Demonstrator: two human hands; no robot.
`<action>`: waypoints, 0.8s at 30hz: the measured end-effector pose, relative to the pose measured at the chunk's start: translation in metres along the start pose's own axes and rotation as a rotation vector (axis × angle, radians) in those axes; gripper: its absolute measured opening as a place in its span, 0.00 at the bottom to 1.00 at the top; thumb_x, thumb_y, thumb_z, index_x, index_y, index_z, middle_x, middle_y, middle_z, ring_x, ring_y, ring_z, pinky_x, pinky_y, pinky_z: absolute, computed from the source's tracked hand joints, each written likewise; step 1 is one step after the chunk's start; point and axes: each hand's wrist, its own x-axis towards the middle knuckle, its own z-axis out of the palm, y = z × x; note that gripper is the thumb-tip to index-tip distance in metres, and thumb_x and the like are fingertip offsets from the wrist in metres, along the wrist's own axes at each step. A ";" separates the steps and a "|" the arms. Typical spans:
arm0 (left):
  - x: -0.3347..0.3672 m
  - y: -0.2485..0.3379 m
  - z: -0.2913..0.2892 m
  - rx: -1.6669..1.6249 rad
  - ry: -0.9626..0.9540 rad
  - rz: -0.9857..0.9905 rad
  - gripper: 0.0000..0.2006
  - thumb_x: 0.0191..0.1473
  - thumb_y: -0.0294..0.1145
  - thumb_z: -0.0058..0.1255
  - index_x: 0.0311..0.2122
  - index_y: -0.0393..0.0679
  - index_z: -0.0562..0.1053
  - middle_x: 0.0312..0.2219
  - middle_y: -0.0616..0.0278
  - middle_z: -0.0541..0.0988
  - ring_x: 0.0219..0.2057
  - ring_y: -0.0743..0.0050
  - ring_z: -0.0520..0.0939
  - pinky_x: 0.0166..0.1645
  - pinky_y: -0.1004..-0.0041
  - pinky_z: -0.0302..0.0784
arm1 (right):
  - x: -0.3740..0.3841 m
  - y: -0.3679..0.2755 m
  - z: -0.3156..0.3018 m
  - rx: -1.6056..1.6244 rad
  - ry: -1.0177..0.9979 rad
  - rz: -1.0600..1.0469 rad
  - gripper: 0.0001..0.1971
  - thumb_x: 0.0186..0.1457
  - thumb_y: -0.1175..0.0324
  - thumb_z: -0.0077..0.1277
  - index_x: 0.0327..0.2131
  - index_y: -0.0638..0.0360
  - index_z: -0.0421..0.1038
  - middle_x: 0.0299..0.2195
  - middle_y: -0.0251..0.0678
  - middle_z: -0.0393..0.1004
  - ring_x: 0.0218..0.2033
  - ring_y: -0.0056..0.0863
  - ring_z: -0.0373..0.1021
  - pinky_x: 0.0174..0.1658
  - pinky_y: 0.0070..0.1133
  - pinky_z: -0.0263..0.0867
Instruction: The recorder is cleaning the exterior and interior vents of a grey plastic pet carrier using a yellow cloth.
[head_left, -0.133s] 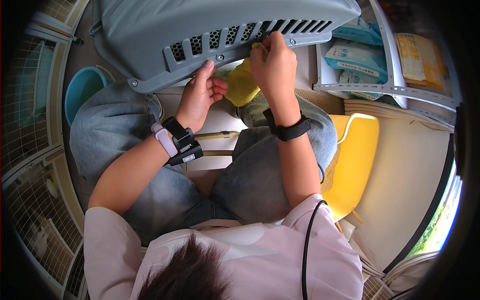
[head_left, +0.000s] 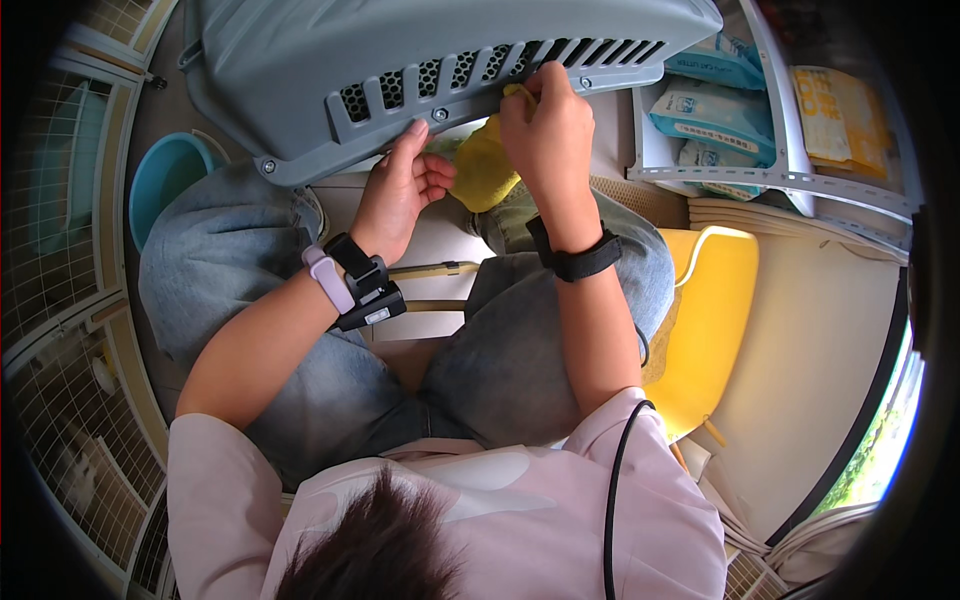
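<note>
A grey plastic pet carrier (head_left: 300, 80) with slotted vents and screws along its edge is tilted in front of me. My right hand (head_left: 548, 130) is closed on a yellow cloth (head_left: 483, 172), with its fingertips at the vent slots. Most of the cloth hangs below that hand, and a small end pokes out above the fingers. My left hand (head_left: 405, 192) is beside the cloth, thumb raised against the carrier's lower edge. Its other fingers are loosely curled and hold nothing that I can see.
A teal bucket (head_left: 165, 175) stands by my left knee. Wire cage doors (head_left: 60, 210) line the left side. At the right are a white shelf (head_left: 790, 110) with blue bags (head_left: 715, 115) and an orange-and-white pack (head_left: 840, 120). A yellow chair (head_left: 715, 310) stands beside my right leg.
</note>
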 end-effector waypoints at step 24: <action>-0.003 0.002 0.004 0.010 0.010 -0.017 0.33 0.52 0.59 0.39 0.52 0.38 0.62 0.24 0.68 0.69 0.29 0.80 0.68 0.37 0.78 0.62 | 0.000 -0.003 0.000 0.005 -0.014 0.017 0.05 0.40 0.77 0.45 0.24 0.67 0.61 0.20 0.52 0.70 0.21 0.51 0.68 0.24 0.36 0.65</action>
